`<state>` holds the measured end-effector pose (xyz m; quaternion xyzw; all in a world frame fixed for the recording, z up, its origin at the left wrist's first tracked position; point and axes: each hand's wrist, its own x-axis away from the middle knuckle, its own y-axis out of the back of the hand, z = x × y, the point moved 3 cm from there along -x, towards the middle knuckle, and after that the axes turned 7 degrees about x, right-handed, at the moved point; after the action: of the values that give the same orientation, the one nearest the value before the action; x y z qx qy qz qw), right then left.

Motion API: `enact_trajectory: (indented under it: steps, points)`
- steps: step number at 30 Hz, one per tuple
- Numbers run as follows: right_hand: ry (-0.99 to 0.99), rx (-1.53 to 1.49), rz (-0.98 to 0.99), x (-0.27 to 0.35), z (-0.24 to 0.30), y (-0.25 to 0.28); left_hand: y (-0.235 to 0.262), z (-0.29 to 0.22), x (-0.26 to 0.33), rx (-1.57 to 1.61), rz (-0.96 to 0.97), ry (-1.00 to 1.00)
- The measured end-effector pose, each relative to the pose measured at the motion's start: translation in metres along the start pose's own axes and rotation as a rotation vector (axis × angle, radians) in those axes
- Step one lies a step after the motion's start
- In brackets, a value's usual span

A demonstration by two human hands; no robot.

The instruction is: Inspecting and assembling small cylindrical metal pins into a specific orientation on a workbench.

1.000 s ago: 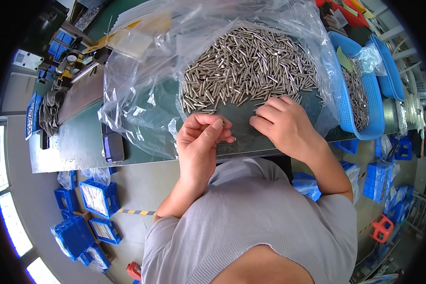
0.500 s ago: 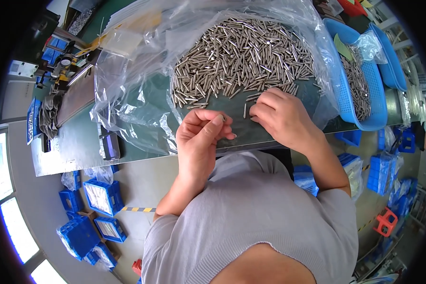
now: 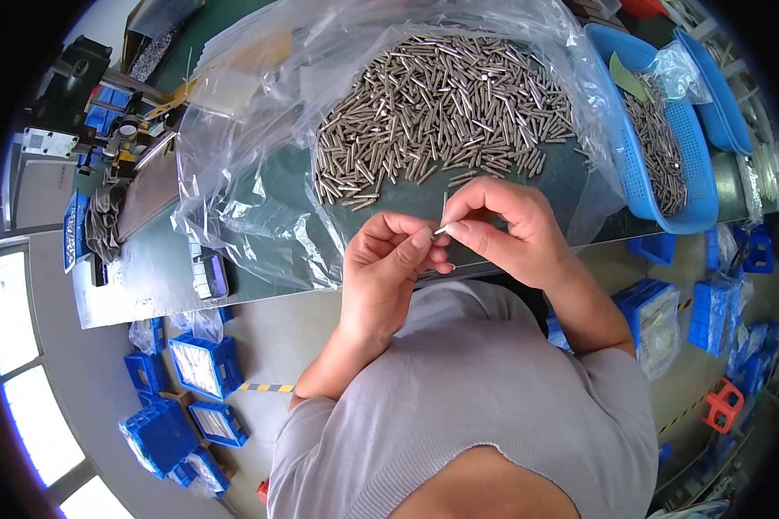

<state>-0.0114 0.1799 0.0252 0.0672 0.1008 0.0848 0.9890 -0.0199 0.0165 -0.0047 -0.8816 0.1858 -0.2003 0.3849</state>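
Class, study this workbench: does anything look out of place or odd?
Perhaps the flat green piece in the blue basket: it looks unlike the grey metal pins beside it. What it is, I cannot tell.

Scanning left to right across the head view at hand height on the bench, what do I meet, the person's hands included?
Phone-like device → left hand → right hand → large blue basket.

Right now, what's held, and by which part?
Right hand holds a metal pin by one end; its other end is at the left hand, whose hold can't be told.
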Motion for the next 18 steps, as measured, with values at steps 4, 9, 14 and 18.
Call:
enact_trajectory:
  steps: [4, 9, 14, 18]
  points:
    - [0.005, 0.098, 0.060, -0.002, -0.005, -0.002, 0.000, -0.001, 0.001, 0.001, -0.008, -0.011]
    - [-0.175, -0.191, 0.063, 0.001, -0.013, -0.011, -0.002, -0.003, 0.002, -0.059, -0.022, -0.039]
    - [0.124, 0.248, -0.110, 0.005, 0.000, -0.013, -0.003, -0.004, 0.002, -0.114, -0.038, -0.072]
    - [-0.182, -0.258, -0.243, 0.009, -0.013, 0.008, 0.000, -0.008, 0.001, -0.095, -0.063, -0.141]
